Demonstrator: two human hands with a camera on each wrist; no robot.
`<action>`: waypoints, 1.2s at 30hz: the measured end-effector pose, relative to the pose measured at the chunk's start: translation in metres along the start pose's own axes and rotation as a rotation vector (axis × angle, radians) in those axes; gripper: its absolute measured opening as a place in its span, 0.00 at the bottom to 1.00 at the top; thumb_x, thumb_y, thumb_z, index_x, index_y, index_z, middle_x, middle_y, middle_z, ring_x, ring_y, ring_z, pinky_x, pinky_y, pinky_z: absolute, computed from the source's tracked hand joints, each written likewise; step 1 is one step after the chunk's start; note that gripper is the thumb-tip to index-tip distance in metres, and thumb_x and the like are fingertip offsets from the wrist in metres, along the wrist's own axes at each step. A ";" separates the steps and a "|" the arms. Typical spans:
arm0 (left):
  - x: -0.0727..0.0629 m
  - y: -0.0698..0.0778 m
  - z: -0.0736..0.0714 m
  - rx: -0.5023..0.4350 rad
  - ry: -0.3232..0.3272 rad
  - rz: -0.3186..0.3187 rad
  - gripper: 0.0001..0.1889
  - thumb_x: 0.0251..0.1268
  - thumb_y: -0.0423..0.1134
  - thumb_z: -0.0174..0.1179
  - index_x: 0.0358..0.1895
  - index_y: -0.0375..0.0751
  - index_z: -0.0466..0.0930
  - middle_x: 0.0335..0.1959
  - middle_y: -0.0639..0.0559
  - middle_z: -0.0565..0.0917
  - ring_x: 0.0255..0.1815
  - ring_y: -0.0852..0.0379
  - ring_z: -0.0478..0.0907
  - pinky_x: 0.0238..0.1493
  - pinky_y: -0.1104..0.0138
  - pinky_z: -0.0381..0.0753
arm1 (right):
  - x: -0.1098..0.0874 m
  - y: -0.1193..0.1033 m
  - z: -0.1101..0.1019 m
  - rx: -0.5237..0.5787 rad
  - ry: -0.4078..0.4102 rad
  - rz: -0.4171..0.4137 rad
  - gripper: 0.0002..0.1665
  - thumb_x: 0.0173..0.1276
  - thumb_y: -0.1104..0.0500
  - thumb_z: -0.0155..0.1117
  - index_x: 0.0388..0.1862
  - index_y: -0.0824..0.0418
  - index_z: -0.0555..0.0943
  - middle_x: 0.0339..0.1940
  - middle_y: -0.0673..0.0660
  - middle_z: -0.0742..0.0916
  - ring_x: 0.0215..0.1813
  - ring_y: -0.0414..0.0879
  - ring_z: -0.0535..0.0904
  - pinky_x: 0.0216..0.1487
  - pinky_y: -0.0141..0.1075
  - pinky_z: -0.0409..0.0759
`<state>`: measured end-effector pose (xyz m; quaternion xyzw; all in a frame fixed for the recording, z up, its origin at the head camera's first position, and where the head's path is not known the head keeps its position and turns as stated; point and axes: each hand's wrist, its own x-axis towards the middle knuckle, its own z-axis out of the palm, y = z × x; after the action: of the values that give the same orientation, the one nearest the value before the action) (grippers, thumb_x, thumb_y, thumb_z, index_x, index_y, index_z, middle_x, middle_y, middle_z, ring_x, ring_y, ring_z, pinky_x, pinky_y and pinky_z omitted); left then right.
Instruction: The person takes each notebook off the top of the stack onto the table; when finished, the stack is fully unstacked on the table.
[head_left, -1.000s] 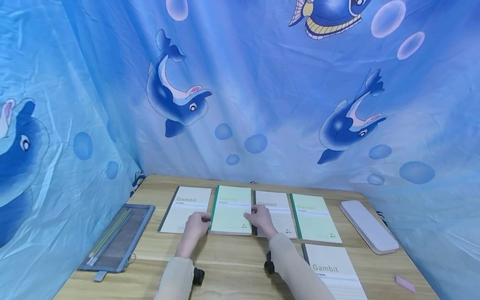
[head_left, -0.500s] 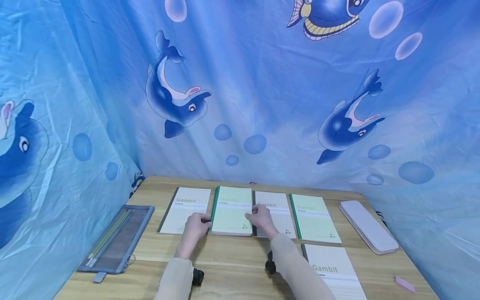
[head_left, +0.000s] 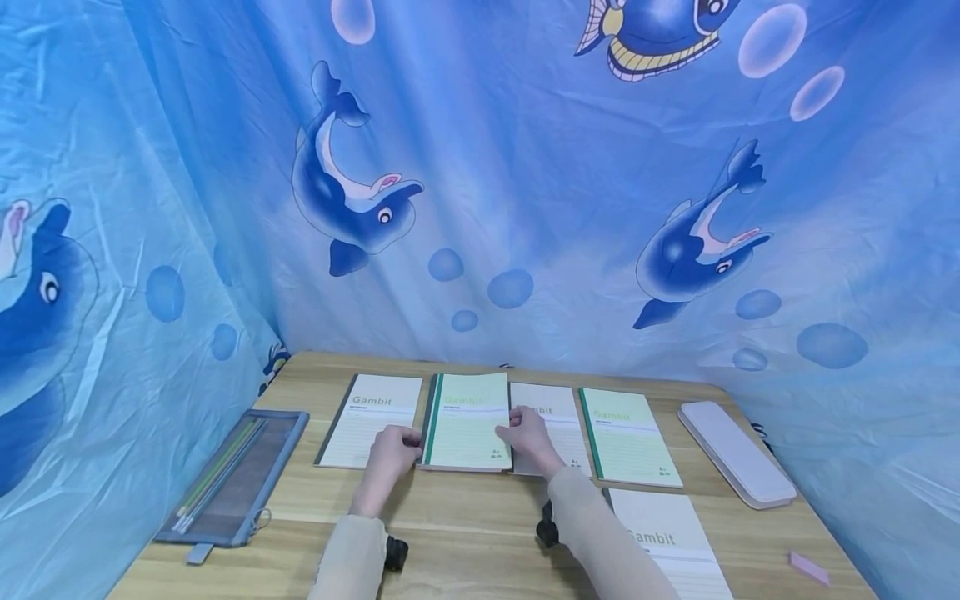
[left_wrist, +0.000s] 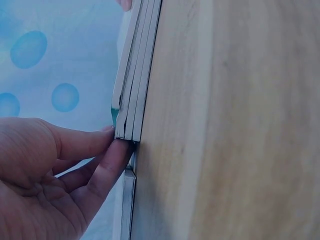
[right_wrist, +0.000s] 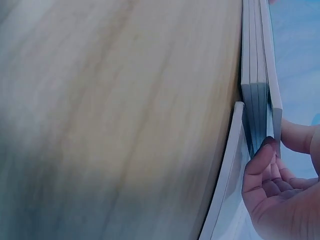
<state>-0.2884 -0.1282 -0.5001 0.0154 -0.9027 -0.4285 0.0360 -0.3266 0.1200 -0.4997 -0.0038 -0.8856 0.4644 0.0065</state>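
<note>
A stack of several notebooks (left_wrist: 134,95) lies at the back middle of the table, topped by a pale green notebook (head_left: 471,421) with a green spine. That top one sits shifted to the right, baring a dark spine below it. My right hand (head_left: 531,437) pinches its right edge, thumb above and fingertips below, as the right wrist view shows at the overhanging notebook edge (right_wrist: 274,95). My left hand (head_left: 393,454) holds the stack's near left corner, its thumb (left_wrist: 92,142) and a finger at the lower notebooks.
White notebooks lie left (head_left: 381,417) and right (head_left: 551,400) of the stack. Farther right are a green notebook (head_left: 632,433) and a nearer white one (head_left: 675,558). A mesh pencil pouch (head_left: 258,467) lies left; a pale case (head_left: 735,454) and pink eraser (head_left: 808,567) lie right.
The top green notebook has slid right with my right hand, exposing the dark spine under it. My left hand has stayed in place.
</note>
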 end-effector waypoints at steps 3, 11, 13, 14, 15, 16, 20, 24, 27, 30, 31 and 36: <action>0.000 -0.001 0.000 -0.004 0.002 0.003 0.12 0.56 0.22 0.65 0.44 0.28 0.85 0.42 0.36 0.87 0.48 0.39 0.83 0.52 0.48 0.80 | -0.001 0.001 -0.004 0.017 -0.004 0.016 0.24 0.62 0.62 0.71 0.53 0.73 0.76 0.43 0.61 0.82 0.46 0.53 0.79 0.50 0.46 0.81; -0.001 -0.001 -0.001 -0.015 0.006 0.024 0.11 0.54 0.22 0.65 0.43 0.27 0.85 0.41 0.35 0.87 0.47 0.38 0.83 0.51 0.48 0.80 | -0.002 0.008 -0.017 0.025 0.005 0.063 0.25 0.64 0.60 0.69 0.56 0.72 0.76 0.50 0.66 0.83 0.54 0.59 0.80 0.51 0.48 0.82; -0.002 -0.001 -0.001 -0.017 0.005 0.019 0.11 0.55 0.22 0.65 0.43 0.27 0.85 0.41 0.35 0.87 0.47 0.38 0.83 0.51 0.48 0.80 | -0.003 0.010 -0.021 0.044 0.000 0.072 0.25 0.64 0.60 0.69 0.56 0.71 0.75 0.50 0.66 0.83 0.52 0.59 0.80 0.48 0.46 0.83; -0.002 -0.001 -0.001 -0.019 0.005 0.015 0.11 0.55 0.22 0.65 0.43 0.27 0.85 0.41 0.36 0.87 0.48 0.38 0.83 0.52 0.48 0.80 | -0.003 0.010 -0.024 0.056 -0.004 0.074 0.25 0.64 0.60 0.69 0.56 0.71 0.75 0.50 0.66 0.83 0.52 0.58 0.81 0.46 0.45 0.83; -0.002 -0.001 -0.001 -0.019 0.005 0.014 0.11 0.55 0.22 0.65 0.43 0.27 0.85 0.41 0.36 0.87 0.48 0.39 0.83 0.52 0.48 0.80 | -0.003 0.011 -0.026 0.079 -0.009 0.083 0.25 0.64 0.61 0.69 0.57 0.71 0.75 0.50 0.66 0.83 0.51 0.57 0.81 0.45 0.44 0.83; -0.002 -0.001 0.000 -0.015 0.005 0.019 0.11 0.55 0.22 0.65 0.43 0.27 0.85 0.41 0.36 0.87 0.47 0.38 0.83 0.51 0.48 0.80 | -0.004 0.011 -0.028 0.094 -0.014 0.089 0.25 0.64 0.61 0.69 0.57 0.71 0.75 0.50 0.66 0.83 0.50 0.56 0.81 0.43 0.43 0.84; -0.002 0.000 -0.001 -0.012 0.006 0.020 0.11 0.55 0.22 0.65 0.44 0.27 0.85 0.41 0.35 0.87 0.48 0.38 0.83 0.51 0.48 0.80 | -0.008 0.012 -0.036 0.143 -0.035 0.104 0.25 0.65 0.62 0.68 0.57 0.72 0.75 0.50 0.67 0.83 0.46 0.53 0.82 0.38 0.41 0.84; -0.002 -0.001 -0.001 -0.005 0.006 0.020 0.11 0.56 0.23 0.65 0.44 0.27 0.85 0.42 0.35 0.87 0.48 0.37 0.82 0.52 0.48 0.80 | -0.012 0.013 -0.042 0.183 -0.042 0.131 0.25 0.66 0.63 0.67 0.58 0.72 0.74 0.50 0.67 0.82 0.43 0.52 0.82 0.38 0.41 0.84; -0.002 -0.001 -0.001 -0.001 0.003 0.026 0.11 0.56 0.23 0.65 0.44 0.27 0.85 0.42 0.35 0.86 0.49 0.36 0.82 0.52 0.47 0.80 | -0.015 0.016 -0.046 0.211 -0.046 0.150 0.25 0.66 0.63 0.67 0.59 0.73 0.73 0.50 0.67 0.81 0.41 0.51 0.82 0.38 0.41 0.85; -0.002 -0.002 -0.001 -0.007 0.002 0.023 0.11 0.56 0.23 0.64 0.44 0.27 0.85 0.42 0.35 0.86 0.50 0.36 0.82 0.53 0.47 0.79 | -0.018 0.020 -0.050 0.233 -0.048 0.167 0.25 0.67 0.64 0.66 0.60 0.73 0.73 0.47 0.66 0.83 0.38 0.49 0.83 0.37 0.40 0.85; -0.002 -0.002 -0.001 -0.008 0.002 0.022 0.11 0.56 0.23 0.64 0.44 0.27 0.85 0.42 0.35 0.86 0.50 0.36 0.82 0.53 0.47 0.79 | -0.019 0.021 -0.051 0.241 -0.049 0.170 0.26 0.67 0.64 0.66 0.60 0.73 0.72 0.47 0.66 0.83 0.38 0.49 0.83 0.37 0.40 0.85; -0.002 -0.001 -0.001 -0.011 0.000 0.019 0.11 0.56 0.23 0.64 0.44 0.27 0.85 0.43 0.34 0.86 0.50 0.36 0.82 0.53 0.47 0.79 | -0.025 0.029 -0.059 0.264 -0.061 0.191 0.28 0.67 0.64 0.66 0.63 0.73 0.71 0.50 0.67 0.82 0.38 0.49 0.84 0.38 0.40 0.84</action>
<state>-0.2866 -0.1295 -0.5002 0.0065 -0.9004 -0.4331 0.0403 -0.3003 0.1843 -0.4903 -0.0729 -0.8122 0.5753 -0.0642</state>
